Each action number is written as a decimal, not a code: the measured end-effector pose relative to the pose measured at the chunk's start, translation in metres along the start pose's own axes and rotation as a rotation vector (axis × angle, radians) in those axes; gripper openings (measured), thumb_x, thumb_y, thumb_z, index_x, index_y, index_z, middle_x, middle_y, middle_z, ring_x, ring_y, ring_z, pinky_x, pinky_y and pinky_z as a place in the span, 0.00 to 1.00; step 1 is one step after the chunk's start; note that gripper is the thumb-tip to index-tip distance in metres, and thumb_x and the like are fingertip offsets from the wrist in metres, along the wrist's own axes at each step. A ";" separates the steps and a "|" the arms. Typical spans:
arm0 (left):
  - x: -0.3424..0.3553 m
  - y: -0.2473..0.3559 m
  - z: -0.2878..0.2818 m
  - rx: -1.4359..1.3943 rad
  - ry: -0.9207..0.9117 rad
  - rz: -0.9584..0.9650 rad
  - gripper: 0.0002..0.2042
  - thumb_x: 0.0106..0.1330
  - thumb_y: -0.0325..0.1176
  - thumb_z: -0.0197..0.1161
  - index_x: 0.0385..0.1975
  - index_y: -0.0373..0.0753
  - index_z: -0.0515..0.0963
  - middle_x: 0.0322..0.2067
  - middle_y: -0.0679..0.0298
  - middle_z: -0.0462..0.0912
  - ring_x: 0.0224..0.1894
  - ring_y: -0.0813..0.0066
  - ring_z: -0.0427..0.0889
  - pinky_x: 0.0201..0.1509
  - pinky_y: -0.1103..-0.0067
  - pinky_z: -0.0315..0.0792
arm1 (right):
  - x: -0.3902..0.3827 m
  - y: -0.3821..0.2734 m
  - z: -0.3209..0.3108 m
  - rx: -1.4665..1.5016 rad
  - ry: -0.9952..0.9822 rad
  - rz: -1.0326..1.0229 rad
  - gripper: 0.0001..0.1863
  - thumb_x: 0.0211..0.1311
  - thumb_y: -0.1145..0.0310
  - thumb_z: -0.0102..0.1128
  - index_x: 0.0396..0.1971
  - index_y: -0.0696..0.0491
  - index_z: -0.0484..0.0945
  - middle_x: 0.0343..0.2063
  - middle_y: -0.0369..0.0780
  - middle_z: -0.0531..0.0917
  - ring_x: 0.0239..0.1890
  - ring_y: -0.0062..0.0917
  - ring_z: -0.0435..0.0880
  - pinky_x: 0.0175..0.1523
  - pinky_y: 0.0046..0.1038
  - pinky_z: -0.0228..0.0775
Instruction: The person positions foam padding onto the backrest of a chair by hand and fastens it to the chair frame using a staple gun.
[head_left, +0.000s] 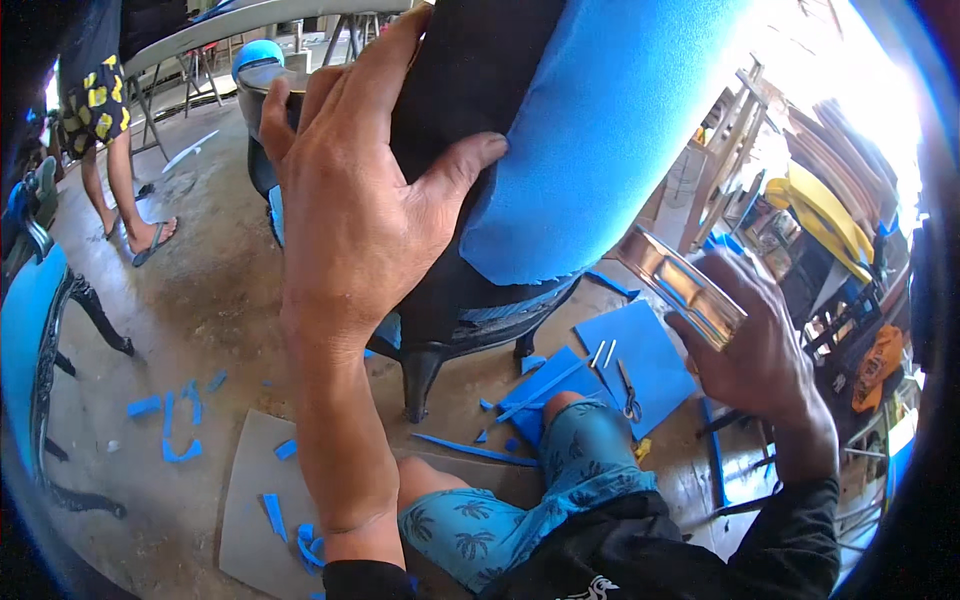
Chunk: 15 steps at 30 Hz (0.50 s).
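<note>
My left hand (355,215) is wrapped around the upright black part (465,55) of a chair, its thumb beside a thick blue foam pad (590,130) with a ragged lower edge. Under the pad is the chair's dark carved frame with a leg (425,370). My right hand (745,355) holds a shiny metal tool (690,295), perhaps a staple gun, beside the pad's lower right; its tip sits near or behind that edge, and I cannot tell whether it touches.
Blue foam sheets (650,345), offcuts (180,450), scissors (630,400) and a grey board (250,500) lie on the floor. A blue-covered chair (35,330) stands left, another (255,110) behind. A person's legs (110,170) show upper left. Stacked panels (820,210) lean at right.
</note>
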<state>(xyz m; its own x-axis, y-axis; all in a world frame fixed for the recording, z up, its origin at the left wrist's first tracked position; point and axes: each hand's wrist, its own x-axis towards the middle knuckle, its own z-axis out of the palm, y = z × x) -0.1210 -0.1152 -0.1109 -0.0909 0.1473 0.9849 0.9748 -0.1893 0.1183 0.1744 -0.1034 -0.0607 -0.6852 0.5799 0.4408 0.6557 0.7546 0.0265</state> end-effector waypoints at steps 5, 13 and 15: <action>0.017 0.029 -0.015 1.001 -0.258 0.299 0.30 0.58 0.43 0.75 0.59 0.38 0.75 0.50 0.56 0.83 0.52 0.56 0.80 0.66 0.59 0.62 | -0.018 0.030 0.004 0.124 -0.023 0.074 0.11 0.57 0.68 0.66 0.37 0.57 0.77 0.27 0.49 0.78 0.33 0.49 0.80 0.39 0.42 0.71; 0.010 0.027 -0.004 -0.085 0.001 -0.203 0.35 0.50 0.43 0.78 0.58 0.35 0.74 0.44 0.57 0.82 0.49 0.60 0.79 0.72 0.57 0.49 | -0.016 0.061 -0.007 0.532 -0.156 0.165 0.10 0.58 0.70 0.64 0.37 0.59 0.79 0.29 0.50 0.80 0.29 0.42 0.80 0.38 0.36 0.72; 0.016 0.038 -0.005 -0.016 0.009 -0.189 0.36 0.50 0.43 0.77 0.59 0.36 0.73 0.44 0.57 0.82 0.48 0.60 0.78 0.71 0.56 0.49 | -0.037 0.092 0.004 0.785 -0.140 0.217 0.10 0.60 0.72 0.62 0.39 0.60 0.79 0.29 0.45 0.82 0.28 0.33 0.79 0.38 0.33 0.72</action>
<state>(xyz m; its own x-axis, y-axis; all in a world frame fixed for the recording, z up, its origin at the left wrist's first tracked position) -0.0868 -0.1251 -0.0896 -0.2736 0.1731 0.9461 0.9370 -0.1741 0.3028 0.2591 -0.0548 -0.0781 -0.6363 0.7308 0.2471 0.4005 0.5866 -0.7039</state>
